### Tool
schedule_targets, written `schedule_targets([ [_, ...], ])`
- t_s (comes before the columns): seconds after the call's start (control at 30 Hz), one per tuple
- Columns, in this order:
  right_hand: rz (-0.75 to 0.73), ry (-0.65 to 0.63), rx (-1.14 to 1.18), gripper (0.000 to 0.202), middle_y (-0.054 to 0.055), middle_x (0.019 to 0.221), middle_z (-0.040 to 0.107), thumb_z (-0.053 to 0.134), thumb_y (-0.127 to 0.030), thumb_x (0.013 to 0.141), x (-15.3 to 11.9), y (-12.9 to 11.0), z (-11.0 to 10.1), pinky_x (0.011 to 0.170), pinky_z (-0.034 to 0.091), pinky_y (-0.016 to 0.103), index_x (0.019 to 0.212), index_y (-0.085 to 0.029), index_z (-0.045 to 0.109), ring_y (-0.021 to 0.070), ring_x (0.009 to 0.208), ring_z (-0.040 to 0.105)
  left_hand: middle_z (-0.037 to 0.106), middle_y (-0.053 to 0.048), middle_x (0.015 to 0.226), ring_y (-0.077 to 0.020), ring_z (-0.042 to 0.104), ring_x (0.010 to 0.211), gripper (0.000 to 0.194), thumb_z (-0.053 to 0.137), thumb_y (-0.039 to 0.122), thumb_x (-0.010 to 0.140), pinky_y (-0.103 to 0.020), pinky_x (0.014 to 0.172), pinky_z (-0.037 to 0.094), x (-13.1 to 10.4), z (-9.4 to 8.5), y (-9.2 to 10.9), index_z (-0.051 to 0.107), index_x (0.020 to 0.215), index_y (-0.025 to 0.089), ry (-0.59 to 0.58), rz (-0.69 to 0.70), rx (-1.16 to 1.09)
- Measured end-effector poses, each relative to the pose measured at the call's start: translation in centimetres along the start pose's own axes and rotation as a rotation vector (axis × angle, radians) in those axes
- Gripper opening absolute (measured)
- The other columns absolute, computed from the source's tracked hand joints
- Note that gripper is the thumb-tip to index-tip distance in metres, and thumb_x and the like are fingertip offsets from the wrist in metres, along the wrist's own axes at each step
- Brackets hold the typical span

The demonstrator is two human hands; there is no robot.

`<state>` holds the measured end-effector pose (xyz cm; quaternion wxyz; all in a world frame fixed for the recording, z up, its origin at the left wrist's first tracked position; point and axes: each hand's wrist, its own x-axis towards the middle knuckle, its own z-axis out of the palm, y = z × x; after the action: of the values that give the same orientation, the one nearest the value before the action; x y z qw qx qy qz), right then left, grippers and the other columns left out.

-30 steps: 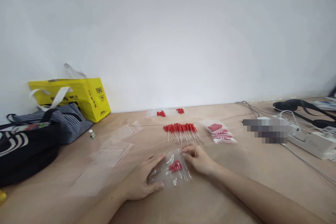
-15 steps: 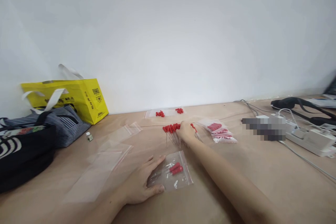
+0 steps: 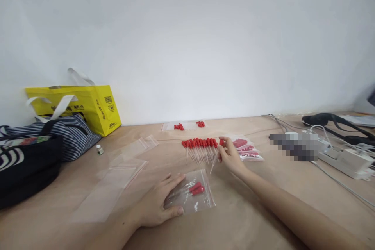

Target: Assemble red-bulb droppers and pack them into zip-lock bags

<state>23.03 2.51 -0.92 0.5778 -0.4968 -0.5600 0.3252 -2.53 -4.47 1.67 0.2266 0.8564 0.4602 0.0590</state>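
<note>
My left hand (image 3: 159,201) lies with fingers spread on the left edge of a clear zip bag (image 3: 191,205). Inside that bag are two droppers (image 3: 197,188) with red bulbs. My right hand (image 3: 231,158) pinches a dropper (image 3: 213,165) near its red bulb, its clear tube slanting down to the left. Just left of those fingers, several red-bulbed droppers (image 3: 199,144) lie side by side in a row, tubes towards me. Filled zip bags (image 3: 250,152) with red bulbs are stacked behind my right hand, partly hidden by it.
Flat zip bags (image 3: 102,191) overlap on the left. A bag with red bulbs (image 3: 190,125) lies by the wall. A small bottle (image 3: 100,149), a yellow bag (image 3: 102,111) and a striped bag (image 3: 79,136) stand left. A power strip (image 3: 345,160) with cables is right.
My right hand has moved right, off the row of droppers to its right end, and a dropper now shows in its fingers. My left hand stays on the bag.
</note>
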Motion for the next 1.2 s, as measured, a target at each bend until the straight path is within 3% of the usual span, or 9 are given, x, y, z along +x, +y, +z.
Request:
schedule_targets([
  [0.17,0.075,0.080,0.187,0.035,-0.006,0.064,0.044,0.051,-0.038,0.071,-3.1,1.2,-0.7,0.047,0.043,0.026,0.097,-0.022,0.034,0.0113,0.049,0.050,0.029,-0.006,0.137,-0.0306,0.024,0.124,0.070,0.054,0.048,0.072,-0.050,0.100,0.022,0.2,0.3,0.3,0.026,0.132,0.025,0.012,0.078,0.003],
  [0.37,0.204,0.088,0.325,0.034,-0.005,0.069,0.042,0.052,-0.035,0.068,-3.8,1.1,0.6,0.046,0.044,0.026,0.092,-0.024,0.032,0.0115,0.050,0.051,0.027,-0.004,0.138,-0.0328,0.019,0.125,0.073,0.055,0.049,0.071,-0.051,0.099,0.024,0.3,0.7,-0.4,0.023,0.133,0.027,0.002,0.041,0.005],
  [0.7,0.167,0.139,0.194,0.029,-0.005,0.062,0.042,0.049,-0.030,0.069,-3.9,0.4,-1.2,0.046,0.042,0.026,0.092,-0.023,0.034,0.0119,0.048,0.048,0.028,-0.005,0.138,-0.0327,0.022,0.125,0.073,0.053,0.053,0.071,-0.050,0.098,0.025,0.4,0.6,-0.4,0.024,0.133,0.027,0.001,0.048,0.002],
  [1.0,0.267,0.029,0.408,0.037,-0.004,0.066,0.048,0.057,-0.043,0.065,-5.3,0.1,1.2,0.058,0.049,0.031,0.086,-0.023,0.034,0.0141,0.058,0.056,0.029,-0.004,0.138,-0.0318,0.023,0.124,0.073,0.052,0.054,0.072,-0.048,0.098,0.027,0.3,0.7,-0.4,0.021,0.133,0.029,0.028,0.069,0.031],
  [1.1,0.279,-0.086,0.387,0.039,-0.006,0.065,0.050,0.056,-0.049,0.066,-5.9,-0.1,1.5,0.047,0.046,0.025,0.084,-0.023,0.034,0.0094,0.046,0.053,0.029,-0.006,0.137,-0.0325,0.023,0.124,0.074,0.052,0.053,0.072,-0.049,0.098,0.026,0.4,0.7,-0.1,0.020,0.134,0.027,0.019,0.063,0.037],
  [1.2,0.283,-0.221,0.264,0.038,-0.007,0.065,0.053,0.054,-0.051,0.066,-6.3,-0.3,1.6,0.030,0.031,0.017,0.080,-0.022,0.035,0.0044,0.032,0.043,0.031,-0.005,0.136,-0.0313,0.025,0.124,0.073,0.052,0.051,0.073,-0.049,0.099,0.025,0.5,0.7,-0.1,0.020,0.134,0.027,0.030,0.087,0.029],
])
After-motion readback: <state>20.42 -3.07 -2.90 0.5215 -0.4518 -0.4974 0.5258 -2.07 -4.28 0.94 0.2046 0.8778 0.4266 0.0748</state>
